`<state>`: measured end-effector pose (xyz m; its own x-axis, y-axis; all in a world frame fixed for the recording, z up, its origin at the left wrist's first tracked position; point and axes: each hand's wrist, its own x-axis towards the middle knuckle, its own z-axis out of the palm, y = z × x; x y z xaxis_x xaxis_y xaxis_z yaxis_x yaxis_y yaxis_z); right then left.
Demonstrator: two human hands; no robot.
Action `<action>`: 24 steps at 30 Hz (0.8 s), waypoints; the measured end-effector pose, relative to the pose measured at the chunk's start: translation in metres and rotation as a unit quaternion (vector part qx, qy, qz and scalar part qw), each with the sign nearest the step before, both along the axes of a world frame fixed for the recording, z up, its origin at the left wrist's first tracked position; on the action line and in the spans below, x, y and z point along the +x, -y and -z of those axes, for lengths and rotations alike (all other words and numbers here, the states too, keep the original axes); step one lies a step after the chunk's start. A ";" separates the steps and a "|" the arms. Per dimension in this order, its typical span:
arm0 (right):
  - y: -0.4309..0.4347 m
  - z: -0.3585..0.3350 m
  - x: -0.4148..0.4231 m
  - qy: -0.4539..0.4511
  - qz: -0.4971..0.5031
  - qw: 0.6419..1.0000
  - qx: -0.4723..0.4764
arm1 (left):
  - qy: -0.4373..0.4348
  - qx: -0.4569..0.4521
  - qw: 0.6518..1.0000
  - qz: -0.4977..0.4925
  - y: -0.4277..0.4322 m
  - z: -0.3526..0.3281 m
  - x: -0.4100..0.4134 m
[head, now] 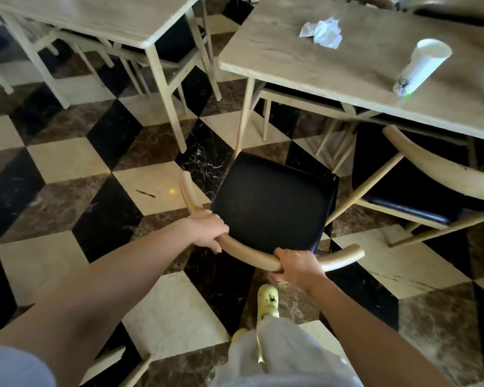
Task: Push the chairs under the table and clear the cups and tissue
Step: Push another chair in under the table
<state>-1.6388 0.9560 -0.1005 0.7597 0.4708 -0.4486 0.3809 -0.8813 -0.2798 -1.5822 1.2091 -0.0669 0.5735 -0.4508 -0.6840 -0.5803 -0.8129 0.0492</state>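
The black-seated chair with a curved pale wooden back rail (274,202) stands on the checkered floor (67,160) just outside the near left corner of the light wooden bench (333,62), its seat not under it. The left grip (207,230) and right grip (296,268) each clench that rail. On the bench sit a crumpled white tissue (323,32) and, toward its right, a white paper cup (422,65). A second chair (430,169) is partly under the bench's near edge.

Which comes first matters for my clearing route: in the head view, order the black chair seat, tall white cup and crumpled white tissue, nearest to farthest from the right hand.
1. Black chair seat: just beyond the right hand.
2. Tall white cup: right, near the wooden table's front edge.
3. Crumpled white tissue: deeper on that tabletop.
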 end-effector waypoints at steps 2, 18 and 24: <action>0.008 0.001 0.015 0.002 0.008 1.000 0.003 | 0.002 0.000 1.000 0.009 0.007 0.000 0.018; -0.001 -0.021 0.121 0.032 -0.010 0.999 0.025 | 0.007 0.008 1.000 -0.014 -0.003 -0.023 0.135; 0.024 -0.020 0.132 0.033 -0.014 0.999 0.035 | 0.019 0.002 1.000 -0.006 0.018 -0.018 0.137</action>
